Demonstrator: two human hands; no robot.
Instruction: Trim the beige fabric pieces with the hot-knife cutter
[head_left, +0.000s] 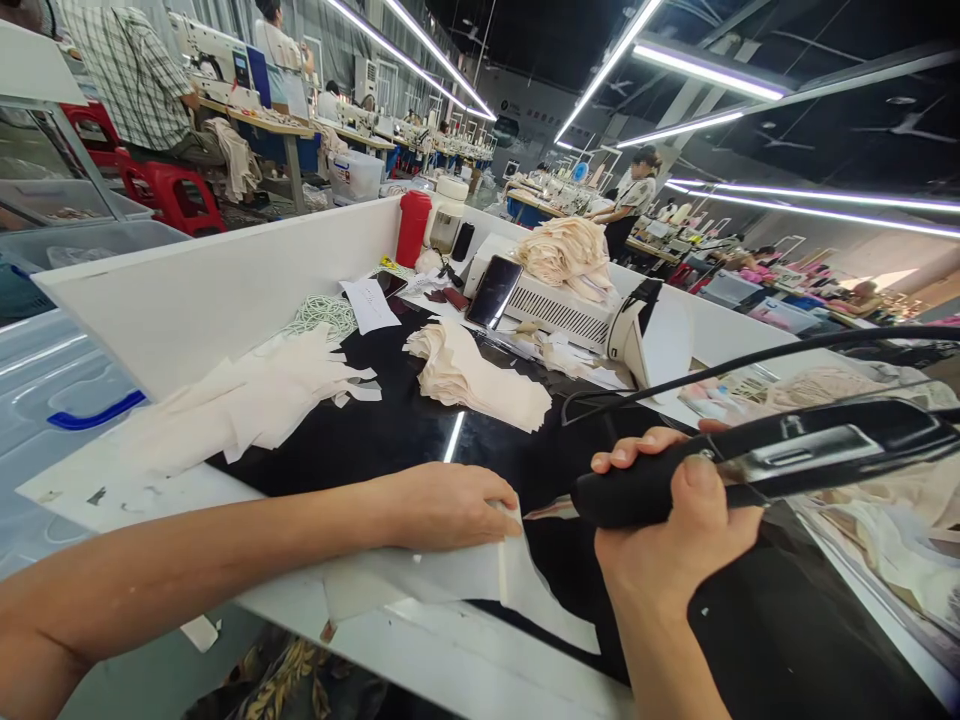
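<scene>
Fabric panel point(541, 597) pinched by the left hand's point(450, 508) fingertips, apparently for steadiness; right hand point(679, 540) clasps corded black tool point(795, 458).

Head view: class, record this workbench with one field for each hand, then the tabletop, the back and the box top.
Left hand: pinching a pale cloth
Right hand: gripping a black handheld tool
Tabletop: cloth stack in the middle, cloth pile at left
Back: red bottle, phone before a white box
Box top: cloth bundle

No legible text — wall lettering point(553, 117) blurred
</scene>
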